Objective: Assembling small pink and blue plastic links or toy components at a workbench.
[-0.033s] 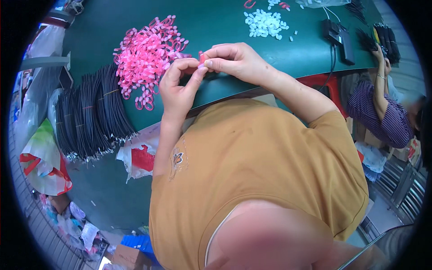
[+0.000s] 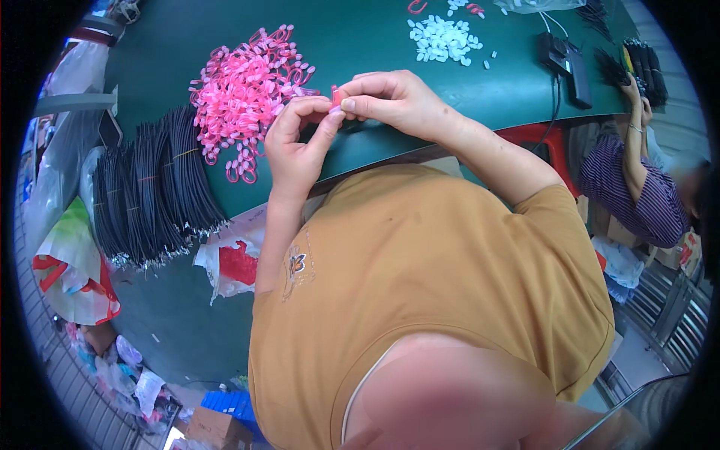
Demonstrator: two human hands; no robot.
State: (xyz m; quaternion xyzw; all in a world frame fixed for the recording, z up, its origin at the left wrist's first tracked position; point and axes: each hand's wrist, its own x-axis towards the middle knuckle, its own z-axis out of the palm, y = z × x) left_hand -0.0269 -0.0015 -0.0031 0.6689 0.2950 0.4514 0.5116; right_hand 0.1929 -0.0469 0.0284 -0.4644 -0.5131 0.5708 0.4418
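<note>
Holds a small, glossy, pink-red curved piece [image 2: 335, 96] at the upper centre of the frame, clamped between the left hand [image 2: 294, 154] and the right hand [image 2: 397, 103], with fingertips together and thumbs pinching near its lower end. Cannot tell how much of it lies hidden behind the fingertips. Wears a mustard-yellow, short-sleeved shirt [image 2: 435, 262] across the centre of the frame. Has a smooth, dark-green tabletop [image 2: 367, 41] beneath the hands. Shows, just beside the left hand at the upper left, a dense heap of translucent pink plastic loops [image 2: 244, 94]. Shows, below that heap toward the left edge, banded bundles of thin black cables with silvery ends [image 2: 150, 180]. Includes a loose scatter of small, white, oval plastic pieces [image 2: 442, 39] at the upper right of centre, well apart from the hands, and farther right a slim, black, rectangular box [image 2: 577, 75] beside a cord. Shows at the right edge a co-worker in a dark, striped purple shirt [image 2: 634, 187], reaching to black bundled strands [image 2: 645, 71] at the upper right.
</note>
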